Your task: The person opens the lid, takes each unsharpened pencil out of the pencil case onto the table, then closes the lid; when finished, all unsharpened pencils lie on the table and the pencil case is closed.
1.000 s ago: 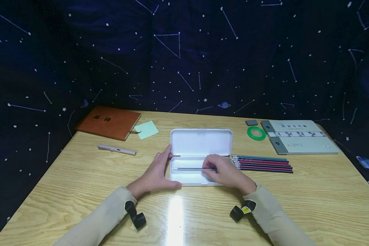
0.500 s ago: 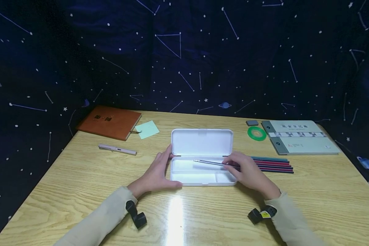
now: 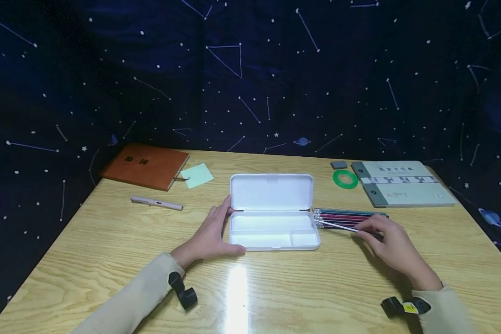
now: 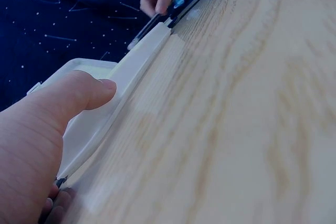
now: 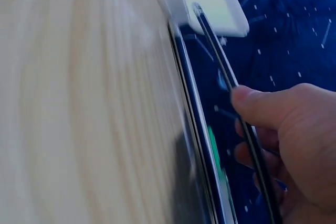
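A white pencil case lies with its lid raised in the head view; its tray shows compartments with no pencil in them. My left hand holds the case's left end, thumb along the front edge and fingers behind. In the left wrist view the thumb lies against the white side. To the right of the case my right hand pinches a dark pencil between thumb and fingers. Its eraser end points toward the case. This pencil is tilted just above a row of pencils in blue, red and dark colours.
Behind the pencils are a green tape roll, a grey eraser and a pale ledger. On the left lie a brown notebook, a green sticky note and a light pen. A starry cloth hangs behind.
My right hand has lifted the pencil out of the case's tray and carried it right, over to the row of pencils. The left hand has stayed on the case.
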